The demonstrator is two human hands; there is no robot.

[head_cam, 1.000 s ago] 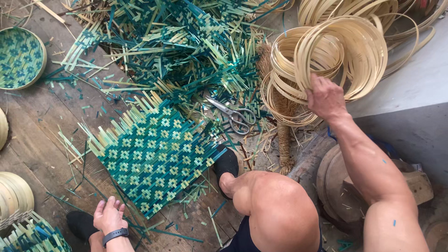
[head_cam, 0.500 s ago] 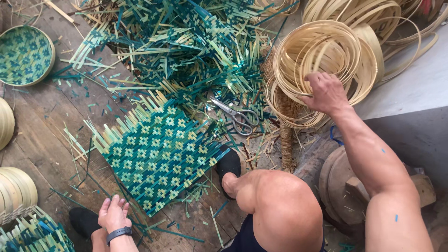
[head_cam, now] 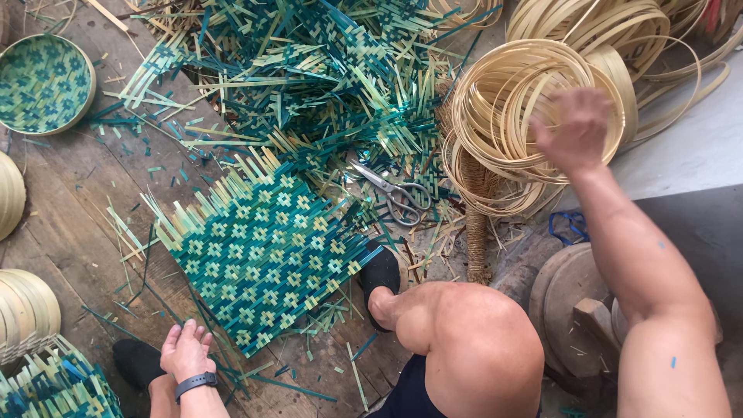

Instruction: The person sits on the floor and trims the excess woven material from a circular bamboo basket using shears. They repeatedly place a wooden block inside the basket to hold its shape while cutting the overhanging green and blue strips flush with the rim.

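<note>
Head view: one woven mat, one scissors, perhaps three hoop coils.

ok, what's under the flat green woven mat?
The green-and-pale woven square mat lies on the worn wooden plank floor, over loose green strip offcuts poking out at its edges. Anything beneath its middle is covered.

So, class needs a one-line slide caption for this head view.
Right hand reaches into bamboo hoops; left hand rests beside green woven mat.

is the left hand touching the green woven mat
Apart. The head view shows the left hand resting on the wooden floor, with a strip of bare floor between its fingertips and the green woven mat.
</note>
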